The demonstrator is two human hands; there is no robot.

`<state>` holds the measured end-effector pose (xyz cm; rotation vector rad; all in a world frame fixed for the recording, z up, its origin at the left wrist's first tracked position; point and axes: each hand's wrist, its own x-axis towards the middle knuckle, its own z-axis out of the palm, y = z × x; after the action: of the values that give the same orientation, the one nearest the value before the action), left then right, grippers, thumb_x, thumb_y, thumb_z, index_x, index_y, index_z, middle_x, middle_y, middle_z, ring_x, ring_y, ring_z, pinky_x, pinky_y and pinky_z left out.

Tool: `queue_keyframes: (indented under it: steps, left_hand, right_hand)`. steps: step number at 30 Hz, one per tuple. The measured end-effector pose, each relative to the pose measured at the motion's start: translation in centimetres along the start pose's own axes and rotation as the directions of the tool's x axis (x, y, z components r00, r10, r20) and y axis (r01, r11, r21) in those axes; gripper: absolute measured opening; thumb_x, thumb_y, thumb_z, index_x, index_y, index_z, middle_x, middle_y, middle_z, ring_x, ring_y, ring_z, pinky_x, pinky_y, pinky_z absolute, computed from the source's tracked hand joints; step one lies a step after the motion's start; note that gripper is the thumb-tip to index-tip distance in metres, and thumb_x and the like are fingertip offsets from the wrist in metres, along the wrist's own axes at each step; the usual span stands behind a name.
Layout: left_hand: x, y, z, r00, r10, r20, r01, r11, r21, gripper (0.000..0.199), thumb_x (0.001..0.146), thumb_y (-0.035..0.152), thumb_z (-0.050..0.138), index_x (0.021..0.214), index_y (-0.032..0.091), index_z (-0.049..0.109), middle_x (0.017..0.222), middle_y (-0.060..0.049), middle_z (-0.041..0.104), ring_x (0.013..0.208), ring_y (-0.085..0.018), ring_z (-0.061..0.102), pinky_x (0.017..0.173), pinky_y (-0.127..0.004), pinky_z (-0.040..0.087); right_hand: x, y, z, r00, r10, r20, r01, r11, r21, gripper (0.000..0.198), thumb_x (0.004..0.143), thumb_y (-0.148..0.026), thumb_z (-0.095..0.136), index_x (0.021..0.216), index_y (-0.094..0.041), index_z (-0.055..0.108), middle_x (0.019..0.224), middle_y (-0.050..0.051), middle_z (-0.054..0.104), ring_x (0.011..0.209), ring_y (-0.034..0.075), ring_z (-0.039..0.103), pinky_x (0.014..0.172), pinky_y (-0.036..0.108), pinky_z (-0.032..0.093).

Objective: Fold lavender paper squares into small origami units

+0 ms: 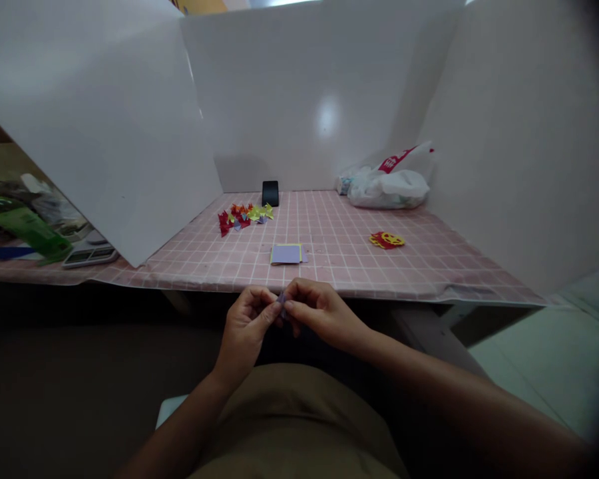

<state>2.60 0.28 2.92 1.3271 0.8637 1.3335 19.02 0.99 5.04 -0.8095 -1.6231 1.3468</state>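
Between my two hands, just off the table's front edge, is a small piece of folded purple paper (282, 301). My left hand (249, 326) pinches it from the left with thumb and fingers. From the other side my right hand (324, 311) pinches it too, and the fingers hide most of its shape. A stack of square paper sheets (286, 254), purple on top with yellow edges showing, lies on the table beyond my hands. Farther back on the left sits a cluster of small folded paper pieces (242, 216) in red, orange, yellow and purple.
A black phone-like object (270, 193) stands at the back of the pink checked tablecloth (329, 273). Red and yellow cut-out shapes (387, 240) lie at right, with a white plastic bag (389, 186) behind. White panels (299, 100) enclose the table; a scale (90, 256) and green package (27, 226) sit far left.
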Motion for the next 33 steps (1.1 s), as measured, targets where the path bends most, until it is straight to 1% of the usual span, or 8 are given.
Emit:
queue_keyframes:
  steps: [5, 10, 15, 18, 21, 23, 27, 33]
  left_hand:
    - [-0.23, 0.62, 0.16, 1.000, 0.006, 0.011, -0.008, 0.994, 0.105, 0.015, 0.079, 0.029, 0.073, 0.081, 0.018, 0.063, 0.075, 0.001, 0.065, 0.069, -0.013, 0.060, 0.067, -0.025, 0.050]
    - [-0.33, 0.48, -0.05, 1.000, 0.004, 0.023, -0.007, 0.987, 0.160, 0.019, 0.076, 0.026, 0.075, 0.086, 0.019, 0.061, 0.081, 0.000, 0.067, 0.075, -0.015, 0.062, 0.070, -0.025, 0.050]
    - [-0.06, 0.61, -0.28, 0.998, -0.031, 0.053, 0.022, 0.987, 0.162, 0.017, 0.078, 0.028, 0.073, 0.086, 0.017, 0.063, 0.086, -0.002, 0.067, 0.081, -0.017, 0.063, 0.075, -0.028, 0.050]
    - [0.00, 0.88, -0.33, 0.997, 0.052, 0.059, -0.065, 0.967, 0.246, 0.009, 0.081, 0.025, 0.069, 0.083, 0.018, 0.065, 0.089, -0.004, 0.066, 0.086, -0.018, 0.062, 0.078, -0.028, 0.049]
    - [-0.12, 1.05, -0.31, 0.983, 0.171, 0.073, -0.185, 0.908, 0.377, 0.003, 0.085, 0.021, 0.064, 0.084, 0.019, 0.066, 0.093, -0.004, 0.067, 0.091, -0.019, 0.062, 0.082, -0.028, 0.048]
    - [-0.23, 1.05, -0.27, 0.974, 0.214, 0.076, -0.225, 0.862, 0.454, 0.005, 0.087, 0.020, 0.061, 0.085, 0.019, 0.065, 0.090, -0.003, 0.067, 0.087, -0.018, 0.063, 0.080, -0.027, 0.048]
    - [-0.39, 0.91, -0.08, 0.965, 0.258, 0.042, -0.237, 0.799, 0.552, 0.007, 0.088, 0.018, 0.059, 0.085, 0.020, 0.065, 0.080, -0.001, 0.067, 0.074, -0.015, 0.061, 0.071, -0.025, 0.047]
    - [-0.64, 0.69, 0.09, 0.962, 0.272, -0.003, -0.231, 0.824, 0.518, 0.007, 0.085, 0.018, 0.064, 0.091, 0.021, 0.066, 0.085, 0.000, 0.070, 0.078, -0.016, 0.064, 0.074, -0.026, 0.050]
  right_hand:
    - [-0.04, 0.05, 0.03, 0.998, -0.020, -0.065, 0.012, 0.992, -0.122, 0.010, 0.086, -0.021, 0.054, 0.077, -0.018, 0.056, 0.066, -0.002, 0.057, 0.053, 0.009, 0.053, 0.050, 0.022, 0.040]
    - [0.07, 0.58, -0.05, 0.978, -0.191, -0.082, 0.155, 0.932, -0.329, 0.010, 0.084, -0.016, 0.054, 0.075, -0.018, 0.057, 0.067, -0.002, 0.055, 0.061, 0.011, 0.049, 0.057, 0.024, 0.038]
    - [0.01, 0.57, -0.26, 0.985, -0.165, -0.050, 0.141, 0.940, -0.311, 0.010, 0.086, -0.018, 0.054, 0.077, -0.018, 0.057, 0.065, -0.002, 0.053, 0.058, 0.011, 0.048, 0.055, 0.024, 0.037]
    - [0.01, 0.50, -0.38, 0.984, -0.175, -0.042, 0.153, 0.937, -0.313, 0.010, 0.086, -0.019, 0.054, 0.076, -0.018, 0.056, 0.065, -0.002, 0.053, 0.059, 0.011, 0.048, 0.055, 0.024, 0.038]
    - [0.05, 0.52, -0.41, 0.982, -0.187, -0.035, 0.166, 0.934, -0.317, 0.011, 0.086, -0.018, 0.053, 0.075, -0.019, 0.055, 0.065, -0.003, 0.053, 0.059, 0.011, 0.048, 0.056, 0.024, 0.038]
    - [0.08, 0.55, -0.38, 0.984, -0.174, -0.029, 0.156, 0.938, -0.310, 0.011, 0.086, -0.018, 0.053, 0.075, -0.019, 0.054, 0.065, -0.003, 0.052, 0.058, 0.011, 0.047, 0.055, 0.023, 0.037]
    - [0.06, 0.51, -0.30, 0.986, -0.164, -0.028, 0.148, 0.941, -0.303, 0.011, 0.085, -0.017, 0.053, 0.074, -0.019, 0.054, 0.064, -0.003, 0.051, 0.058, 0.010, 0.046, 0.054, 0.023, 0.036]
    - [0.03, 0.25, -0.32, 0.986, -0.167, -0.022, 0.149, 0.926, -0.348, 0.010, 0.084, -0.016, 0.052, 0.074, -0.018, 0.054, 0.065, -0.003, 0.052, 0.059, 0.011, 0.046, 0.056, 0.024, 0.036]
